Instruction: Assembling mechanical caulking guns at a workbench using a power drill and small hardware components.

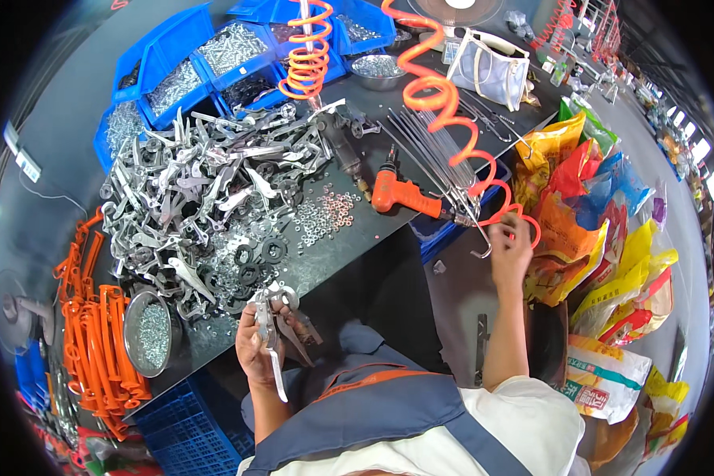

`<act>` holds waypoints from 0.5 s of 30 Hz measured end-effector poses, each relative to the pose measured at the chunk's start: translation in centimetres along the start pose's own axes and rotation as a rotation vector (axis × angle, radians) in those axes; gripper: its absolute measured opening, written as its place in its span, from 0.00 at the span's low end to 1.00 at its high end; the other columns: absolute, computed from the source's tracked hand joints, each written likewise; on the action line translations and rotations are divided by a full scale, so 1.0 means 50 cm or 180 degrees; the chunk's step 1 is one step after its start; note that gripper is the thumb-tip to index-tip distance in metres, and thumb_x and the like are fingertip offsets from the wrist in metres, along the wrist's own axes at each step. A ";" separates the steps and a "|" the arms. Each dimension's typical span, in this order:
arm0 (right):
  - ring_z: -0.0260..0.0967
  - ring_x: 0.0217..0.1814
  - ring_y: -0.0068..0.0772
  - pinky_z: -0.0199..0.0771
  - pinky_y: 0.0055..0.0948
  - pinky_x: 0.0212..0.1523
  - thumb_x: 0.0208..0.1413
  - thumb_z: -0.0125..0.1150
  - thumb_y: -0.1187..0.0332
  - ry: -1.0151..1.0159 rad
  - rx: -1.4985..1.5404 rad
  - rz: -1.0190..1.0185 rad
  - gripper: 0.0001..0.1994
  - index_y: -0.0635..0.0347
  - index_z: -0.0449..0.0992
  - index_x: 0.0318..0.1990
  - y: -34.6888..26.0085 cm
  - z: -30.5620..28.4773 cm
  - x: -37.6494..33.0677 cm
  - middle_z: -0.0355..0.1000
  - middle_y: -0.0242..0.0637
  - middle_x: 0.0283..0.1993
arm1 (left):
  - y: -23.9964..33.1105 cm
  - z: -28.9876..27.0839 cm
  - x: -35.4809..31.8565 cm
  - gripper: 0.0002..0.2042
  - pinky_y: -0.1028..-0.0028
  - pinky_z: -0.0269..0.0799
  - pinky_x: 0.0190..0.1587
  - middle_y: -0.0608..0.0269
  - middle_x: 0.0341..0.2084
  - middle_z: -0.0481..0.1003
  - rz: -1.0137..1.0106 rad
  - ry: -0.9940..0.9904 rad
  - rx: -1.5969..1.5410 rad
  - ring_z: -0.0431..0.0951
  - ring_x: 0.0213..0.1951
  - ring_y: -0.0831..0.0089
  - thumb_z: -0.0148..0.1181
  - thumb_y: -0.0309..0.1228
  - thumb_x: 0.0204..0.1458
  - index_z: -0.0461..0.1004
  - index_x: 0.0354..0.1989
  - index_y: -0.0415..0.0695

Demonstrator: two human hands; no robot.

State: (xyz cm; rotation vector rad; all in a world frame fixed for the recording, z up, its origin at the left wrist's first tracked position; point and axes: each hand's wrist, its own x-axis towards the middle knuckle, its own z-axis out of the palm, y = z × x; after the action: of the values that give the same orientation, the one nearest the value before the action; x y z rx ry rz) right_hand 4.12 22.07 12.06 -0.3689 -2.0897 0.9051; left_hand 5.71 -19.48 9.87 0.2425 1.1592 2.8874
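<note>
My left hand is closed around a silver metal lever assembly, held above my lap near the bench's front edge. Its long pale handle points downward, and darker arms hang beside it. Over at the right, my right hand is beside the bent end of a metal rod and the lower loops of an orange coiled hose. Blur around its fingers hides whether they grip anything. An orange pistol-shaped air tool lies left of that hand, by a bundle of thin metal rods.
A large heap of silver lever parts covers the bench's left, with loose nuts beside it. Blue bins of fasteners stand behind. Orange tubular parts and a bowl of nuts sit left. Colourful bags crowd the right.
</note>
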 end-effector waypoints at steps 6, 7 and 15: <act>0.69 0.38 0.43 0.71 0.38 0.38 0.42 0.67 0.65 -0.0527 -0.1312 -0.0803 0.19 0.59 0.70 0.42 0.017 0.047 -0.009 0.70 0.39 0.36 | -0.007 0.005 -0.007 0.31 0.64 0.66 0.48 0.51 0.46 0.69 0.0127 0.0009 -0.0062 0.69 0.47 0.61 0.67 0.41 0.42 0.62 0.50 0.37; 0.69 0.38 0.41 0.70 0.39 0.37 0.43 0.67 0.65 -0.0325 -0.1212 -0.0461 0.16 0.59 0.70 0.39 0.031 0.042 -0.009 0.70 0.38 0.34 | -0.007 0.003 -0.004 0.31 0.64 0.66 0.48 0.51 0.46 0.69 0.0091 -0.0018 -0.0072 0.69 0.47 0.61 0.67 0.41 0.42 0.62 0.50 0.37; 0.69 0.30 0.31 0.69 0.30 0.30 0.52 0.58 0.66 -0.1365 0.0427 0.1719 0.09 0.63 0.71 0.31 0.057 0.020 -0.033 0.70 0.37 0.25 | -0.003 -0.001 0.000 0.31 0.60 0.69 0.47 0.47 0.44 0.71 0.0143 0.0085 -0.0186 0.73 0.45 0.59 0.68 0.39 0.41 0.61 0.49 0.36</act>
State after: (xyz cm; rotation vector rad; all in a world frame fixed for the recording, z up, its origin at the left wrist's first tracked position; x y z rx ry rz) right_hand 4.23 22.73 8.68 -0.7424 -2.3371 1.5449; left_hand 5.67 -19.41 9.74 0.2321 1.0849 2.9672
